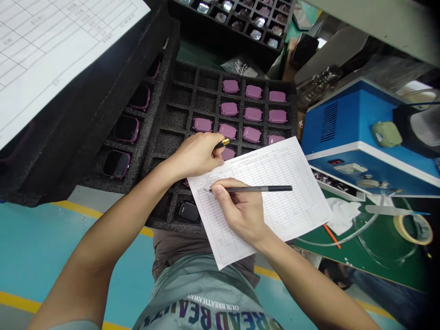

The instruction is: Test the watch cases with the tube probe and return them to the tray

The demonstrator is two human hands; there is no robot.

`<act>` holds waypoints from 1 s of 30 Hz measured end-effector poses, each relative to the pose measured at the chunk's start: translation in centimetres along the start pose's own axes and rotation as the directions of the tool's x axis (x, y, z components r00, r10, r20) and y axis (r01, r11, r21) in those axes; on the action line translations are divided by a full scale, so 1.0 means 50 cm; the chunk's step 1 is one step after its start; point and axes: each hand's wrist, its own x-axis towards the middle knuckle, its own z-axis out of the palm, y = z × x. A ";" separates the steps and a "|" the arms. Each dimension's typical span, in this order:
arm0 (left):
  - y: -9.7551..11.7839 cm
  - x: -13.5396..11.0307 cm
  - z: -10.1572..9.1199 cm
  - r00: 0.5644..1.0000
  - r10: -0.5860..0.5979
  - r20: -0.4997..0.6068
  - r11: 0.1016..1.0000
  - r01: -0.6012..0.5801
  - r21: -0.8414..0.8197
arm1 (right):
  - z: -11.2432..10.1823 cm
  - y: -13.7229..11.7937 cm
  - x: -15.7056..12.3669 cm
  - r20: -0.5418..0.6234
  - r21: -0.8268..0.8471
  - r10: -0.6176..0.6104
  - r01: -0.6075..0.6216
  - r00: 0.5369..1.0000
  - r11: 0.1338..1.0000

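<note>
My right hand (242, 208) is closed round a dark pen (259, 188), its point at the left columns of a printed form (285, 201). Some handwritten marks show near the tip. My left hand (199, 153) lies at the form's upper left edge, fingers curled round a black pen cap (222, 143) with a gold end; most of it is hidden. Beneath the paper is a black foam tray (178, 98) with square compartments. Several purple watch cases (252, 134) sit in it, some partly covered by the form. A black watch case (189, 211) lies in a front compartment.
To the left, another foam tray (146, 151) holds watches with dark screens (117, 164). A tall black stack (85, 101) carries another printed sheet (62, 50). At right stand a blue machine (343, 119), a tape roll (426, 231) and clear tubing. A further tray (264, 52) is behind.
</note>
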 end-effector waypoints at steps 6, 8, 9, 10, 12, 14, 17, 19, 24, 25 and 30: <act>0.000 0.000 0.000 1.000 0.009 -0.009 1.000 -0.009 -0.005 | -0.001 -0.002 0.001 0.008 -0.002 -0.017 0.017 1.000 1.000; 0.001 0.000 0.000 1.000 0.013 -0.009 1.000 -0.013 -0.007 | -0.001 -0.002 0.000 0.000 -0.001 -0.011 0.011 1.000 1.000; 0.002 0.000 -0.001 1.000 0.012 -0.010 1.000 -0.012 -0.007 | -0.001 -0.002 0.000 -0.004 -0.002 -0.006 0.006 1.000 1.000; 0.003 0.000 -0.001 1.000 0.010 -0.009 1.000 -0.010 -0.007 | 0.000 -0.002 0.000 -0.006 -0.003 -0.003 0.003 1.000 1.000; 0.004 0.000 -0.002 1.000 0.004 -0.008 1.000 -0.004 -0.009 | -0.001 -0.002 0.001 -0.006 -0.007 -0.001 0.001 1.000 1.000; 0.005 -0.001 -0.003 1.000 0.000 -0.004 1.000 0.000 -0.013 | -0.001 -0.003 0.002 0.002 -0.013 -0.006 0.006 1.000 1.000; 0.005 -0.001 -0.003 1.000 0.007 -0.004 1.000 -0.007 -0.010 | -0.002 -0.004 0.003 0.004 -0.028 -0.016 0.016 1.000 0.999; 0.005 -0.001 -0.004 1.000 0.012 -0.006 1.000 -0.012 -0.006 | -0.003 -0.004 0.003 0.002 -0.033 -0.022 0.022 1.000 0.999; 0.003 0.000 -0.003 1.000 0.014 -0.007 1.000 -0.014 -0.007 | -0.002 -0.003 0.003 -0.004 -0.028 -0.033 0.033 0.999 0.999; 0.003 0.000 -0.003 1.000 0.014 -0.008 1.000 -0.014 -0.008 | -0.002 -0.003 0.003 -0.004 -0.028 -0.035 0.035 0.999 0.999; 0.004 0.000 -0.003 1.000 0.014 -0.007 1.000 -0.014 -0.008 | -0.002 -0.005 0.004 -0.002 -0.023 -0.032 0.032 0.999 0.999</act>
